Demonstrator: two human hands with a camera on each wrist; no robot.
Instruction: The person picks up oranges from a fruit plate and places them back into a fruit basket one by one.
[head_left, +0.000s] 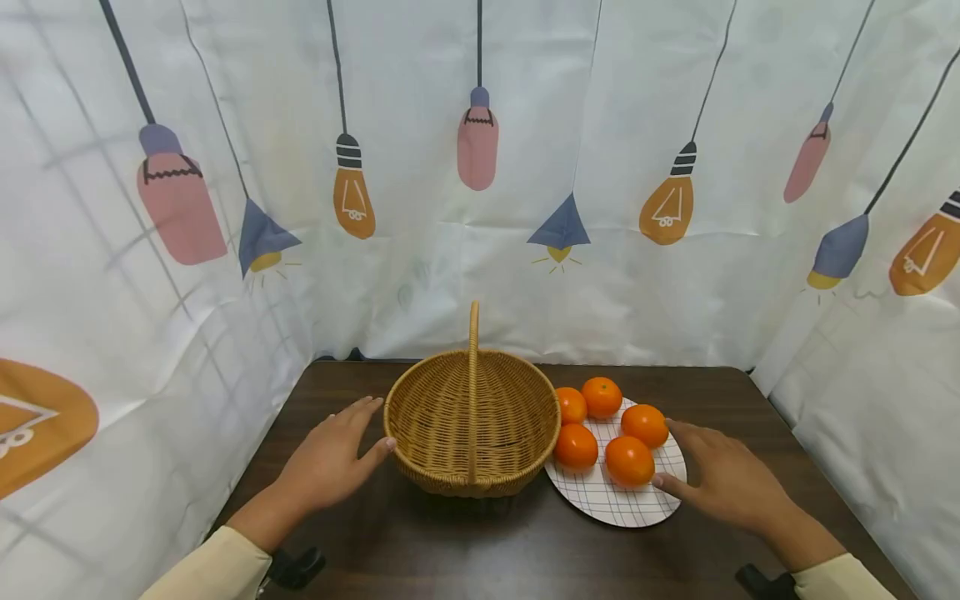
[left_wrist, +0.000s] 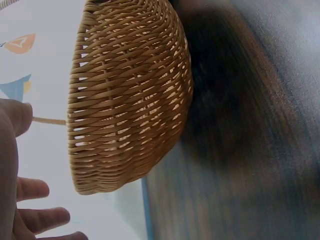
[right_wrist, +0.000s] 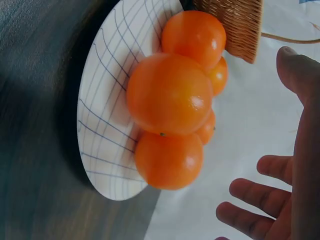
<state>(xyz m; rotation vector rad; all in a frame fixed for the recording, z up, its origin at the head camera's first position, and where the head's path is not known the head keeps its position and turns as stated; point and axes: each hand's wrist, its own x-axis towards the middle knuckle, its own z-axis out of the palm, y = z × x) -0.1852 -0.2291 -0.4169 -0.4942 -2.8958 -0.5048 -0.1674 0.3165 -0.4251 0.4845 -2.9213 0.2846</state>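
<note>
A woven wicker basket [head_left: 420, 467] with one tall arched handle [head_left: 473, 400] stands on the dark table, and nothing shows inside it. Just off its left rim is my left hand [head_left: 330, 458], fingers extended and thumb spread; the left wrist view shows a gap between the thumb [left_wrist: 17, 117] and the wicker wall [left_wrist: 125, 100]. Several oranges [head_left: 629, 462] lie on a round white plate [head_left: 600, 500] with a grid pattern, right of the basket. Over the plate's right edge hovers my right hand [head_left: 723, 479], fingers loosely extended, near the oranges [right_wrist: 170, 95] but apart from them in the right wrist view.
The brown wooden table [head_left: 480, 558] runs back to a white curtain [head_left: 420, 283] printed with hanging lamps, which also encloses both sides. The plate's left edge sits close against the basket. Dark straps [head_left: 296, 568] show at both wrists.
</note>
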